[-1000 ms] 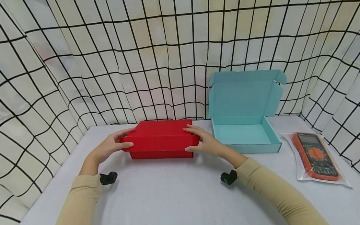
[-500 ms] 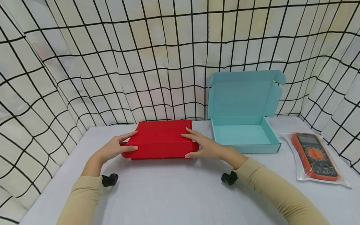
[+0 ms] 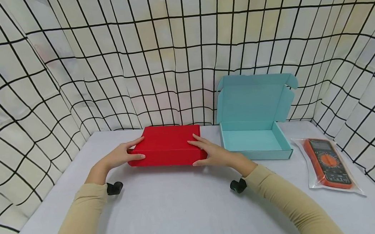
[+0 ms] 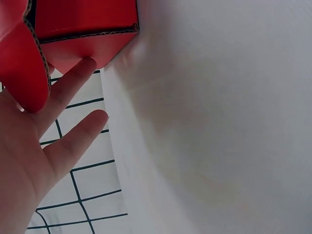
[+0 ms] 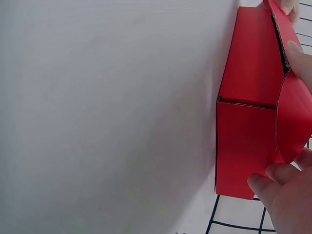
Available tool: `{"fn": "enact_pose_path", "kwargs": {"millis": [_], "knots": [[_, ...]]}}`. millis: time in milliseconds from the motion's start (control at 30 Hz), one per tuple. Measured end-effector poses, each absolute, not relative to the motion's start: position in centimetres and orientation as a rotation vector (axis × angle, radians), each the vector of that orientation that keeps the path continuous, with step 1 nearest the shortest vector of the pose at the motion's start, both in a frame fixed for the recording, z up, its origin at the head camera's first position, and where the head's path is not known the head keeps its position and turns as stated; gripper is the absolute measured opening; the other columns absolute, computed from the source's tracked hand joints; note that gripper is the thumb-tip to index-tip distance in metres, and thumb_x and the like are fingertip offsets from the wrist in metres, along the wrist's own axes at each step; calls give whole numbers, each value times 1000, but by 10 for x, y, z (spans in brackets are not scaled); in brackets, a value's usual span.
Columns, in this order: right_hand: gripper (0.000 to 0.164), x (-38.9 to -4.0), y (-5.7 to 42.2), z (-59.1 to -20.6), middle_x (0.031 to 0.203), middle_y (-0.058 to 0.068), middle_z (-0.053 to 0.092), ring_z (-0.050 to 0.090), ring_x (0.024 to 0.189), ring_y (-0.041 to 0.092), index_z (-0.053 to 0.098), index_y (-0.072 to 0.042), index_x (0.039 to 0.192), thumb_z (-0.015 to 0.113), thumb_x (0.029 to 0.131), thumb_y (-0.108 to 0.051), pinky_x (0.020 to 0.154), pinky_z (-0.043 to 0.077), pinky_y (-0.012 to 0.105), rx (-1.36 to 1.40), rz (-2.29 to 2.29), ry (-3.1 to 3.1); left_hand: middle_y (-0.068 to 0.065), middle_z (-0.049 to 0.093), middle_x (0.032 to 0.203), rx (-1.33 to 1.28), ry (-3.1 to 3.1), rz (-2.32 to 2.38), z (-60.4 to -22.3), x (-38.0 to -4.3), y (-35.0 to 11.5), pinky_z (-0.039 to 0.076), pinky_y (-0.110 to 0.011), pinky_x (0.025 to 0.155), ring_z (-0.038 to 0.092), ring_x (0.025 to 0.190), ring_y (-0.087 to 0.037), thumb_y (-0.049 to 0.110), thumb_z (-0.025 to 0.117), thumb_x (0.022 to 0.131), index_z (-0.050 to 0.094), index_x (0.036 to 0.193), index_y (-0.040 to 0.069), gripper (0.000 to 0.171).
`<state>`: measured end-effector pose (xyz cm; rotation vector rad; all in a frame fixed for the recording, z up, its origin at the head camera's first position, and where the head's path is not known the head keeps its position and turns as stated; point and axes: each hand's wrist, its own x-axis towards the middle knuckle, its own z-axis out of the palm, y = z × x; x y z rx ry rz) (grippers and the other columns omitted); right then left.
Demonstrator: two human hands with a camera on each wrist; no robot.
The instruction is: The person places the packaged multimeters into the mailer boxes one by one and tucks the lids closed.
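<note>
A red cardboard mailer box point(image 3: 171, 137) sits at the back of the table, its lid folded over and its front flap hanging down before the front wall. My left hand point(image 3: 117, 157) holds the lid's left corner, thumb on the flap, fingers along the top and side. At the right corner, my right hand point(image 3: 217, 154) grips likewise, thumb low on the flap. In the right wrist view a rounded side ear point(image 5: 295, 114) of the flap stands outside the box wall, with a dark gap between. The left wrist view shows the matching ear point(image 4: 24, 73) beside my fingers.
A light-blue mailer box point(image 3: 251, 138) stands with its lid up, just right of the red one. Farther right lies an orange and black multimeter point(image 3: 329, 162) in a clear plastic bag. A white cloth with black grid lines point(image 3: 184, 60) walls the table behind and at the sides.
The red lid and its front flap have come down toward the table, covering nearly all of the front wall. Both hands have moved with it, the left also slightly right.
</note>
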<state>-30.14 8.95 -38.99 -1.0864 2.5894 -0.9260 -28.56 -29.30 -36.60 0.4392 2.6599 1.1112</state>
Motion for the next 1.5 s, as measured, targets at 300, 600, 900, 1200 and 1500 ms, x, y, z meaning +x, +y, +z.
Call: {"fn": "enact_pose_path", "kwargs": {"millis": [300,600,900,1200,1500], "knots": [[86,-298,90,-392,172,6,7,15,155,32,28,-18,164,76,94,-35,105,49,43,-1107,-788,2628,-27,19,165,480,2673,1076,-367,-282,-290,36,-67,108,29,142,-52,37,66,97,22,163,8,84],[90,-293,85,-394,172,4,2,5,157,32,22,-19,165,74,95,-38,105,48,42,-1100,-678,2646,-24,3,169,461,2640,1019,-370,-283,-287,25,-70,112,12,149,-51,39,64,98,17,164,7,88],[94,-287,81,-394,172,6,2,0,156,35,18,-16,166,75,94,-38,104,49,42,-1101,-579,2676,-25,-8,168,451,2622,909,-374,-287,-280,20,-72,113,3,150,-52,47,64,97,3,164,6,100],[96,-289,77,-397,172,10,1,-1,156,39,13,-12,166,72,96,-40,102,50,42,-1108,-448,2725,-25,-13,167,481,2620,870,-372,-287,-277,13,-73,114,-3,150,-52,43,64,99,0,164,4,100],[95,-287,79,-391,172,10,0,-2,156,38,13,-11,166,72,96,-39,107,46,45,-1098,-472,2679,-24,-15,167,482,2615,852,-372,-286,-277,14,-74,113,-3,150,-52,42,66,98,-2,164,4,102]]}}
